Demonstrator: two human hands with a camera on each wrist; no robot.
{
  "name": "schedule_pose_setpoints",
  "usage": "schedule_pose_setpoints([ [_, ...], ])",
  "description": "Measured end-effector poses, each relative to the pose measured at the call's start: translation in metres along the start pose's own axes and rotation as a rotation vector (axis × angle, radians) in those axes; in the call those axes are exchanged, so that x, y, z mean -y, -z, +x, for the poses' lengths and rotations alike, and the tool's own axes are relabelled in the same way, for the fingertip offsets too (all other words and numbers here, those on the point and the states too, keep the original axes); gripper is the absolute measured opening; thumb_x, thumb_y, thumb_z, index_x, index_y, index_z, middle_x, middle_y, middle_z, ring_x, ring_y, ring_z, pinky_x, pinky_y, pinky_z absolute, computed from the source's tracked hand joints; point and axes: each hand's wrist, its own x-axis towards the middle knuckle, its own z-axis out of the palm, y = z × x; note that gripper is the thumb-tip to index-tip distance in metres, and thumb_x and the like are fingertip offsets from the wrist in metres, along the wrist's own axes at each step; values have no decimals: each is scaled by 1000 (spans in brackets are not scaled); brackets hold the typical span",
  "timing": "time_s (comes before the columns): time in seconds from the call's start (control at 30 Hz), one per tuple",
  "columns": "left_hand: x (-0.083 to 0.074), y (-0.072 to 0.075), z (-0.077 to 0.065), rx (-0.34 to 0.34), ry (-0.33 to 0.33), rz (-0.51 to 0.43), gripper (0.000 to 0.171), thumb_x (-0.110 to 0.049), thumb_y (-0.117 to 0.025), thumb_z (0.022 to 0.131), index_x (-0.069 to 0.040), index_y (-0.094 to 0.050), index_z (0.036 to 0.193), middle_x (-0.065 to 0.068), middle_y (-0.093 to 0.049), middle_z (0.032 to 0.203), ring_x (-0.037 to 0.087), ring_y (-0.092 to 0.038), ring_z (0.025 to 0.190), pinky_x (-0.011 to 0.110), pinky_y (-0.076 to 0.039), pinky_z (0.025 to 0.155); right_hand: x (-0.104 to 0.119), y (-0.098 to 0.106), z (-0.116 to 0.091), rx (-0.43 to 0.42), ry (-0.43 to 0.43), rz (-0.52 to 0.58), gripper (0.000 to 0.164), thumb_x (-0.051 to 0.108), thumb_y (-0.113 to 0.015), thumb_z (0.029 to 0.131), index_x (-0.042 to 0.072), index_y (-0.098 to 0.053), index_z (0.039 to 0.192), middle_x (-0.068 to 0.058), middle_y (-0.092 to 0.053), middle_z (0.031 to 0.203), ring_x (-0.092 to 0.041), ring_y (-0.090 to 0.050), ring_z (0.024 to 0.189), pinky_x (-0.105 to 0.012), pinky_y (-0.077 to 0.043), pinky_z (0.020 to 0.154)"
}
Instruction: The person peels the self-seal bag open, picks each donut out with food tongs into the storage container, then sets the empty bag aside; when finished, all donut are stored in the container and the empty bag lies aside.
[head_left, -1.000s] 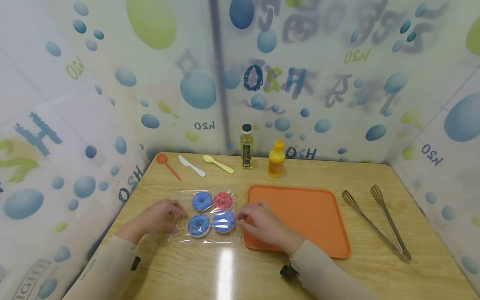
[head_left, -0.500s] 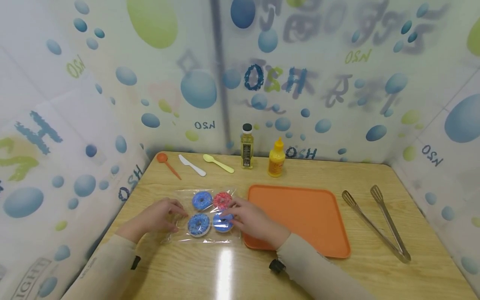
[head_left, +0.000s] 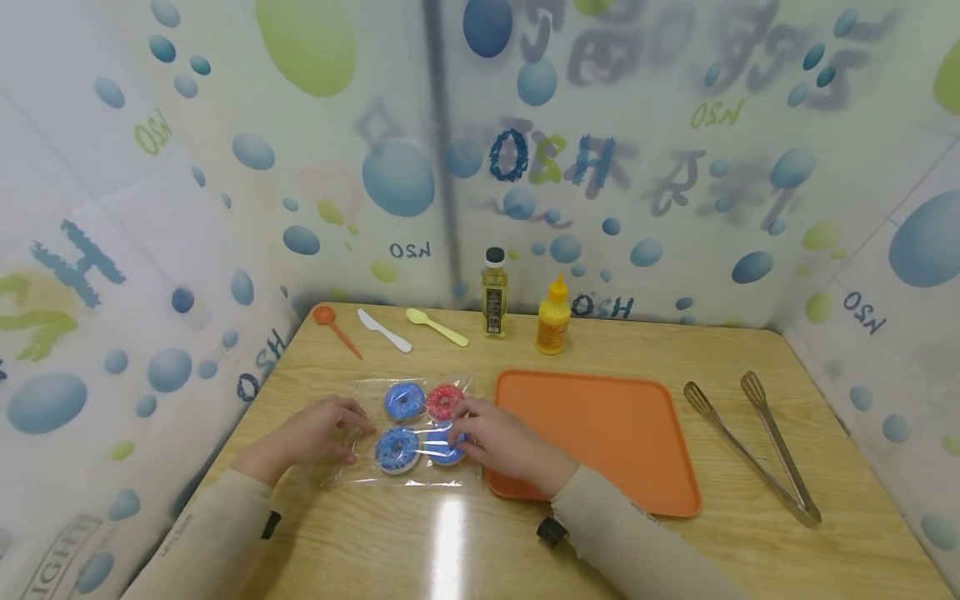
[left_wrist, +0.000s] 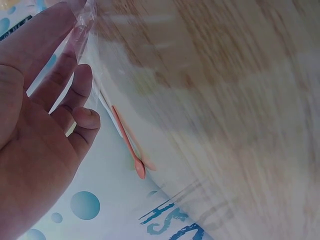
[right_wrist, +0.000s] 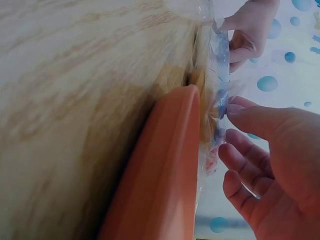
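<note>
A clear plastic bag (head_left: 420,477) of toy donuts lies flat on the table. Through the film I see a plain blue donut (head_left: 404,402), a red sprinkled donut (head_left: 444,401), a darker sprinkled blue donut (head_left: 397,451) and another blue donut (head_left: 442,450), partly under my right hand. My left hand (head_left: 318,433) pinches the bag's left edge; in the left wrist view its thumb and a finger meet on the film. Over the lower right donut, my right hand (head_left: 510,442) pinches the film between thumb and index finger, its other fingers loosely bent in the right wrist view.
An orange tray (head_left: 622,442) sits right of the bag, under my right forearm. Metal tongs (head_left: 765,467) lie farther right. Along the back are an orange spoon (head_left: 337,333), white knife (head_left: 385,332), yellow spoon (head_left: 437,327), oil bottle (head_left: 494,300) and yellow squeeze bottle (head_left: 552,321).
My right hand has moved left from the bag's right edge onto the lower right donut, and its fingertips have drawn together on the film. My left hand has stayed in place.
</note>
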Motion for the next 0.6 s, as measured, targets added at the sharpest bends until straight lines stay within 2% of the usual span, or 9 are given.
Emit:
schedule_pose_setpoints([
  [0.27,-1,-1,0,14,28,-11,42,-17,-93,74,-23,-80,114,-5,-70,113,19,-62,106,48,-53,96,-1,-1,-1,18,4,-42,6,21,-73,98,26,-74,101,5,-60,126,-11,-61,114,-27,-54,96],
  [0.47,-1,-2,0,13,32,-12,42,-16,-93,74,-24,-80,113,-5,-70,113,20,-63,107,48,-53,97,-2,-4,-4,5,-15,15,4,19,-69,100,23,-70,101,2,-59,131,-15,-60,122,-30,-53,102],
  [0.6,-2,-1,1,9,36,-12,43,-16,-93,73,-25,-80,113,-5,-70,114,22,-63,109,50,-53,99,-4,-5,-7,-35,-7,35,3,17,-66,102,20,-67,101,-1,-58,127,-16,-60,119,-30,-53,101],
])
